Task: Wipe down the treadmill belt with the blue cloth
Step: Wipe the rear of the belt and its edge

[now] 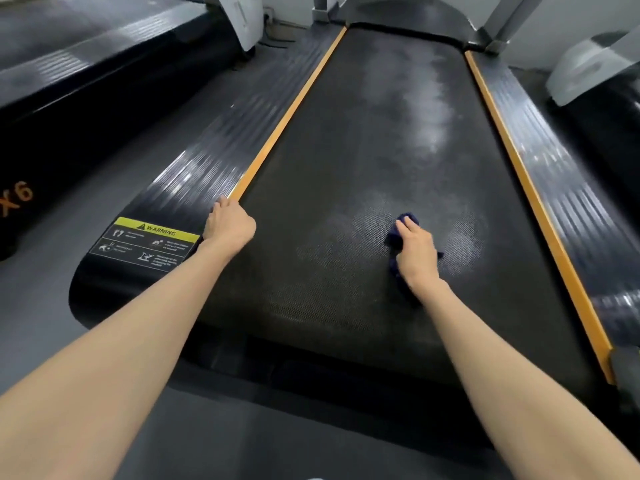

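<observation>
1. Blue cloth (394, 238): bunched on the treadmill belt (346, 161), right of the belt's centre line and toward its near end. The right hand (415, 251) lies over it, fingers curled round the wad, pressing it onto the belt.
2. Left hand (228, 223): at the belt's left edge, on the near end of the orange trim (287, 116), just beside the warning label (149, 244). The fingers curl downward; I cannot tell whether they grip the edge or merely brace on it.
3. Belt condition: pale hazy patches surround the cloth and run up the belt's right half toward its far end.
4. Step in hand, by judgement: wiping the belt's near section. Recommended:
   - Use firm, even pressure.
   - Overlap the strokes from trim to trim across the belt.
   - Progress toward the far haze.
   - Refold the cloth to a fresh face when soiled.
   - Use the left hand as the brace for reach.
</observation>
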`<state>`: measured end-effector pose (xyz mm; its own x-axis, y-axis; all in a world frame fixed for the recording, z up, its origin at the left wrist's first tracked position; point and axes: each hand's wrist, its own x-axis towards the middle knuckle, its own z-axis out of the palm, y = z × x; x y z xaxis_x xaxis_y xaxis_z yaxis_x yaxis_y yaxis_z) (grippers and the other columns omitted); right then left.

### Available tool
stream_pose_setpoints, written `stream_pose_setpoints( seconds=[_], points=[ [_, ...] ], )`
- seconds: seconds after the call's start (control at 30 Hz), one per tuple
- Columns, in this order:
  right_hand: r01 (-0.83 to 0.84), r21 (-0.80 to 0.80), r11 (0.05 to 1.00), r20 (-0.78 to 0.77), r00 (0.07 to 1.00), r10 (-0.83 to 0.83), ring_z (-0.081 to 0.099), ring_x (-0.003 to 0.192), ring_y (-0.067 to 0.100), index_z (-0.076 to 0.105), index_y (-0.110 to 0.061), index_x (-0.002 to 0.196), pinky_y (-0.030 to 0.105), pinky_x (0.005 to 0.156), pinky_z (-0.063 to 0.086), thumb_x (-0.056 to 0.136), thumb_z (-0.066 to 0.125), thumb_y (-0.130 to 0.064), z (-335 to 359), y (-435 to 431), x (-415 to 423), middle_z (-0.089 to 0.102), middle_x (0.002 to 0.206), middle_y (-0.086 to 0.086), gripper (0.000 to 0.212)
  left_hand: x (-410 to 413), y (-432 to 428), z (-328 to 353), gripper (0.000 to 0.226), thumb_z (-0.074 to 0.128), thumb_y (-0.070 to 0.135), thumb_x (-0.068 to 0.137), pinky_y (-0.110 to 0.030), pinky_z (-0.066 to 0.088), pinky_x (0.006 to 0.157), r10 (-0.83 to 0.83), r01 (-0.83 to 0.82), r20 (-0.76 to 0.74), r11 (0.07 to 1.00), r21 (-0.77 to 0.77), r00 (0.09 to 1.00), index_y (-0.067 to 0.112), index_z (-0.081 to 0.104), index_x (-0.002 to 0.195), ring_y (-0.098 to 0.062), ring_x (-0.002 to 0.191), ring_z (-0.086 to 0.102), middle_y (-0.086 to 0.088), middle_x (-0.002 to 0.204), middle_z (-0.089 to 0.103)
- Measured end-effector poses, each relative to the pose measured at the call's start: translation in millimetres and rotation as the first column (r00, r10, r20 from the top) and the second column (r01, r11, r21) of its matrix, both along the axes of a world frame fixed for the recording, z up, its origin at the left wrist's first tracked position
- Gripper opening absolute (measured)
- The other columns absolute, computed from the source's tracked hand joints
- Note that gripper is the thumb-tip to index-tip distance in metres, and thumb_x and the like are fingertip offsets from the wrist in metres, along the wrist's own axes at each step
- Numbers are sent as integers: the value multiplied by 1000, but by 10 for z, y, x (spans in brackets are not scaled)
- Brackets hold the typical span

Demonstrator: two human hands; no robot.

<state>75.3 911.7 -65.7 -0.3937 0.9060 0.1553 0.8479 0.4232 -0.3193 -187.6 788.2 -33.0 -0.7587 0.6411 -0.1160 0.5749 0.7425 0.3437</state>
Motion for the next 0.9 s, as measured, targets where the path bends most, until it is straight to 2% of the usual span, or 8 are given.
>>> stream_pose_setpoints(
  seconds=[0.07,0.17,0.27,0.33,0.43,0.5,0.6,0.9],
  points=[
    [-85,-8,996,-17,996,85,46,117,37,58,3,112,36,98,32,63,63,8,-20,-236,-246,50,129,17,50,4,14,28,49,41,10,91,-45,33,105,-3,4,32,1000,-19,999,-1,31,137,-37,131,33,-21,145,29],
    [-297,-2,955,-58,953,297,33,133,29,45,-5,135,31,110,24,72,56,12,-129,-589,-411,37,147,9,67,227,99,43,54,46,15,86,-48,13,117,-44,43,-6,995,-85,999,3,32,137,-40,141,9,-26,151,12],
    [-149,-17,989,-36,988,148,38,128,28,34,-12,142,31,100,31,83,45,9,-14,-382,-295,41,142,10,64,660,277,59,50,46,14,84,-45,14,116,-236,238,-154,971,-10,959,5,39,134,-37,139,15,-23,149,25],
    [-27,-163,986,-22,999,23,40,125,31,19,-14,146,35,99,31,87,44,4,66,-145,-185,44,135,14,67,969,441,84,47,45,9,85,-41,30,108,-401,411,-101,904,119,911,4,44,132,-33,131,33,-17,139,42],
    [-161,-514,842,-280,960,13,14,143,23,-10,-22,148,46,117,9,95,38,-27,237,71,35,19,155,4,71,1423,640,146,48,42,2,88,-33,28,108,-616,600,-5,766,233,788,4,41,136,-28,134,34,-15,144,39],
    [-132,-501,855,-351,934,-62,19,142,21,5,-21,150,43,117,13,97,34,-34,389,210,271,20,155,3,62,1697,750,117,46,41,4,89,-32,29,108,-677,655,19,718,233,735,7,42,135,-27,134,36,-13,144,41],
    [92,-364,927,-98,986,-136,42,129,29,47,-14,134,39,109,30,96,36,-22,492,378,799,46,141,9,40,2012,902,-40,41,40,16,93,-38,34,104,-677,669,51,735,111,735,6,44,132,-34,125,42,-16,138,44],
    [396,-136,908,102,917,-385,49,119,34,45,-4,131,39,94,42,81,51,-8,630,782,2161,50,132,17,51,2304,1204,-264,66,42,8,94,-34,-2,115,-640,639,-11,766,61,768,-4,4,146,-31,144,-5,-22,155,-7]
  ],
)
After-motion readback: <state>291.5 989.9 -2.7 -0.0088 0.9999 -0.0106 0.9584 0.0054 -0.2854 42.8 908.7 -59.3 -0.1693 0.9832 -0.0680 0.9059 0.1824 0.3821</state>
